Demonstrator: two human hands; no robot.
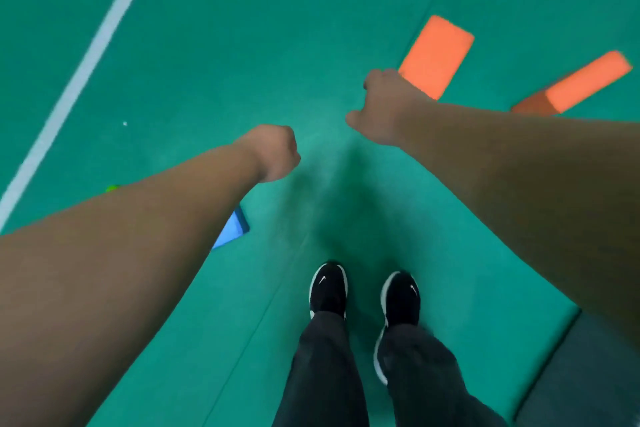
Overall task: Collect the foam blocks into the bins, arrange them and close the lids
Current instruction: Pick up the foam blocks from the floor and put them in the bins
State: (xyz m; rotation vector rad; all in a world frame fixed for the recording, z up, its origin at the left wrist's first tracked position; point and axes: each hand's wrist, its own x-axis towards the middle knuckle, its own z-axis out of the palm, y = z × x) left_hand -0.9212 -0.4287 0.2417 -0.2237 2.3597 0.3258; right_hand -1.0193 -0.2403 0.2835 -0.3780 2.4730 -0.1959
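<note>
Two orange foam blocks lie on the green floor at the upper right: a flat one (438, 54) and a longer one (585, 83) further right. A blue block (231, 229) pokes out from under my left forearm, and a small bit of a green thing (111, 188) shows above that arm. My right hand (384, 107) hangs in the air in front of the near end of the flat orange block, fingers curled downward, holding nothing. My left hand (273, 152) is held out with its fingers curled under, and nothing shows in it. No bin is in view.
A white line (86, 62) crosses the green mat floor at the left. My two feet in black shoes (363, 291) stand at the bottom centre. A darker floor strip (588, 374) begins at the lower right beyond the mat's edge.
</note>
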